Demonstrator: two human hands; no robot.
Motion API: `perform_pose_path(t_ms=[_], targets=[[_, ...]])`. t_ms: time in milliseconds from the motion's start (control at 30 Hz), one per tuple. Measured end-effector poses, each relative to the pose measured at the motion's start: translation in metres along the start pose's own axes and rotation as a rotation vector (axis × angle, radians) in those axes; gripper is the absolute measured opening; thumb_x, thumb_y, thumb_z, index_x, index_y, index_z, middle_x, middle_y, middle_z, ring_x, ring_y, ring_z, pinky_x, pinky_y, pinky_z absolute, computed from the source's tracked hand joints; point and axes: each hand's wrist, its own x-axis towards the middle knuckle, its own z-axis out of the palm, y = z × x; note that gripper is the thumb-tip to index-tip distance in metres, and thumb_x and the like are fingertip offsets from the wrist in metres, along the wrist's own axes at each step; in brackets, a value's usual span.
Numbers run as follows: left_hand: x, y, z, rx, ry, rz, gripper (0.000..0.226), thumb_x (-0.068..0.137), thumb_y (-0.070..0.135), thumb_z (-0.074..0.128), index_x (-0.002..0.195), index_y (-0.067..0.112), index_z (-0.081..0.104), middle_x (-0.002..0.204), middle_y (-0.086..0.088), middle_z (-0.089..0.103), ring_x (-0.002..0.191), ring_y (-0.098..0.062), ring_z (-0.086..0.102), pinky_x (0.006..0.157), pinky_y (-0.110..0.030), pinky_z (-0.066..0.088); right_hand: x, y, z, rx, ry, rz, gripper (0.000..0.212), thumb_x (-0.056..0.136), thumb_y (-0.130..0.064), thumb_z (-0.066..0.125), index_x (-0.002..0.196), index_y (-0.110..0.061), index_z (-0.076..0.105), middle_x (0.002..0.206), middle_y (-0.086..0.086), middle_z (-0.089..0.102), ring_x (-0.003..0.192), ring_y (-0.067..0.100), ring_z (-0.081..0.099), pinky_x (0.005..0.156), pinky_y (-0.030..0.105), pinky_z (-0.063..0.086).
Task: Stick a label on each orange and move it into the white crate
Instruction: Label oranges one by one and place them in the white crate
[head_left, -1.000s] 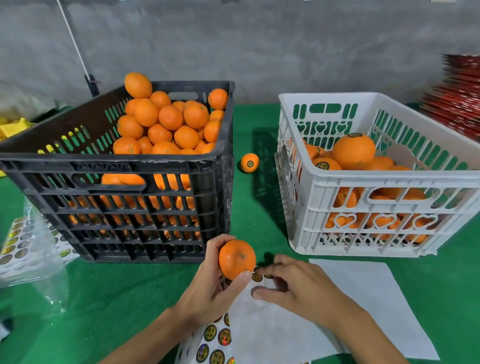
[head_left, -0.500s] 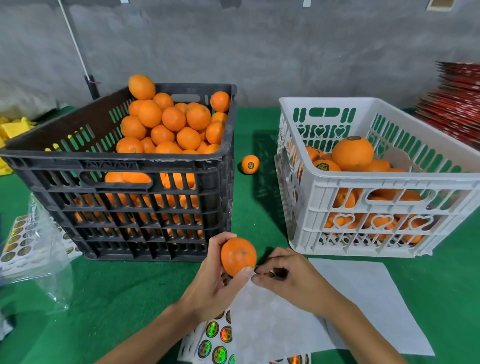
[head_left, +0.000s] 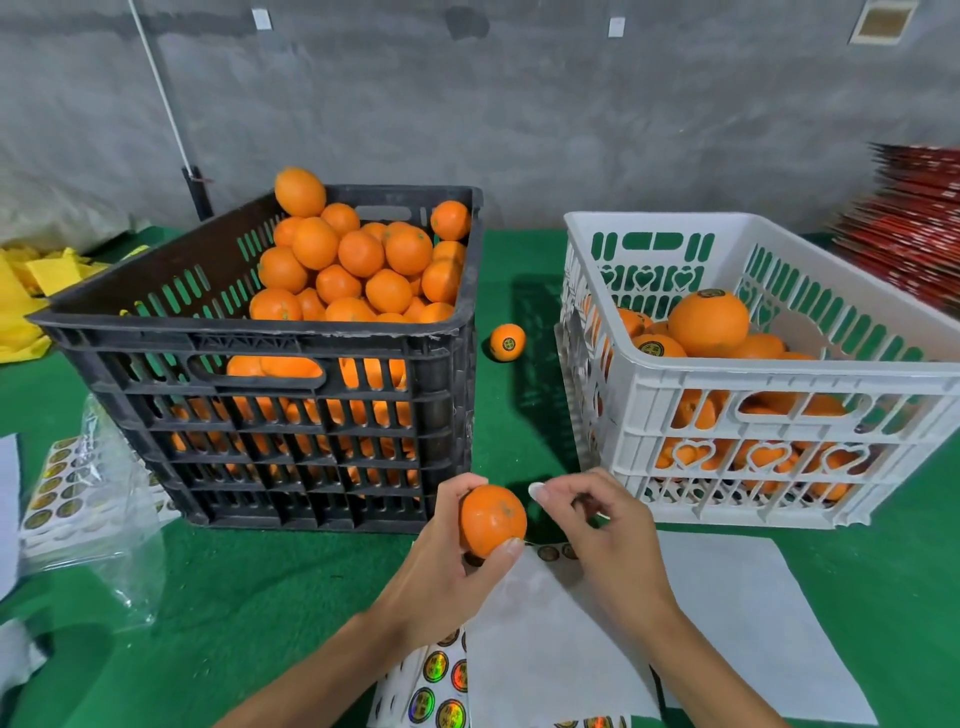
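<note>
The left hand (head_left: 441, 566) is gripping an orange (head_left: 492, 519) between thumb and curled fingers, holding it up above the green table (head_left: 249, 597), just in front of the black crate (head_left: 291, 364) of unlabelled fruit. The right hand (head_left: 602, 530) is hovering just beside it to the right, forefinger and thumb pinched together; a pale edge (head_left: 536, 490) is showing at the fingertips, likely a peeled label, though it is too small to be sure. The orange's bare top-right face is turning toward those fingertips, so the label looks to be going on from the right, a short way leftward. The fruit is round, with no long axis to speak of.

The sticker sheet (head_left: 441, 680) and its white backing paper (head_left: 561, 634) are lying under both wrists. The white crate (head_left: 727, 364), part-filled with labelled oranges, is sitting beyond and to the right, nearer the right hand. One labelled orange (head_left: 507, 342) is sitting loose on the table between the crates.
</note>
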Motion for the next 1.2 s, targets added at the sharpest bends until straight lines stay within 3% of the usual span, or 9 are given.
perform_pose_path(t_ms=[133,267,333,533,733,867,967,1067,1200], targets=[[0.003,0.001,0.001,0.017,-0.030,0.023,0.073,0.092,0.063,0.067,0.145,0.042,0.022,0.124,0.029,0.049,0.107,-0.009,0.066,0.079,-0.018,0.056,-0.007,-0.005,0.009,0.174,-0.174,0.023,0.011,0.080,-0.030,0.085,0.089,-0.024,0.082,0.091,-0.004,0.063,0.082,0.017,0.056,0.080,0.028,0.054],[0.005,-0.001,0.001,0.028,-0.047,-0.023,0.077,0.089,0.068,0.067,0.146,0.048,0.019,0.123,0.031,0.050,0.105,-0.008,0.068,0.082,-0.023,0.059,-0.008,0.002,0.005,0.192,-0.225,0.053,0.027,0.075,-0.037,0.091,0.096,-0.022,0.083,0.103,-0.003,0.063,0.103,0.029,0.061,0.092,0.056,0.056],[0.006,-0.002,0.002,0.019,-0.040,-0.049,0.077,0.086,0.070,0.068,0.145,0.051,0.021,0.122,0.030,0.051,0.103,-0.009,0.069,0.083,-0.030,0.061,-0.011,0.002,0.002,0.085,-0.234,-0.007,0.037,0.074,-0.050,0.089,0.104,-0.030,0.082,0.111,-0.007,0.062,0.113,0.025,0.060,0.095,0.053,0.055],[0.016,0.022,0.007,-0.221,0.098,-0.060,0.081,0.079,0.041,0.088,0.144,0.050,0.040,0.134,0.004,0.058,0.109,-0.021,0.071,0.090,-0.038,0.061,-0.019,-0.008,-0.003,-0.580,0.041,-0.681,0.041,0.094,-0.045,0.070,0.129,-0.023,0.072,0.146,-0.012,0.057,0.135,0.014,0.053,0.107,0.041,0.048],[0.094,0.123,0.004,-0.161,0.245,0.299,0.084,0.089,0.009,0.071,0.154,0.047,0.034,0.149,0.026,0.037,0.132,-0.002,0.051,0.101,-0.023,0.052,0.019,-0.078,-0.012,-0.651,0.279,-0.779,0.060,0.100,-0.031,0.062,0.152,-0.008,0.046,0.163,0.001,0.039,0.150,0.019,0.037,0.123,0.038,0.032],[0.147,0.200,0.001,0.052,0.151,0.442,0.059,0.109,0.024,0.051,0.151,0.056,0.024,0.144,0.040,0.029,0.132,0.010,0.042,0.105,-0.008,0.039,0.060,-0.129,-0.036,-0.618,0.428,-0.523,0.060,0.106,-0.037,0.051,0.159,-0.013,0.035,0.166,-0.001,0.032,0.154,0.012,0.026,0.126,0.035,0.024],[0.173,0.234,0.005,0.310,0.016,0.459,0.051,0.110,0.048,0.035,0.154,0.056,0.012,0.159,0.019,0.029,0.139,-0.009,0.042,0.118,-0.034,0.037,0.083,-0.151,-0.051,-0.713,0.511,-0.327,0.067,0.106,-0.041,0.046,0.162,-0.012,0.024,0.170,0.004,0.022,0.157,0.018,0.017,0.128,0.040,0.016],[0.190,0.247,-0.013,0.817,0.027,0.383,0.074,0.103,0.019,0.056,0.163,0.024,0.012,0.164,-0.007,0.029,0.146,-0.030,0.037,0.118,-0.046,0.035,0.094,-0.161,-0.046,-0.783,0.442,-0.332,0.062,0.106,-0.037,0.044,0.160,-0.010,0.029,0.170,0.004,0.021,0.157,0.018,0.017,0.129,0.037,0.013],[0.198,0.229,-0.080,1.009,0.084,0.173,0.062,0.096,0.011,0.062,0.150,0.009,0.032,0.146,-0.015,0.043,0.135,-0.038,0.045,0.102,-0.049,0.045,0.106,-0.175,-0.003,-0.649,0.191,-0.499,0.052,0.105,-0.031,0.054,0.152,-0.011,0.048,0.159,0.001,0.044,0.148,0.014,0.037,0.123,0.024,0.021]])
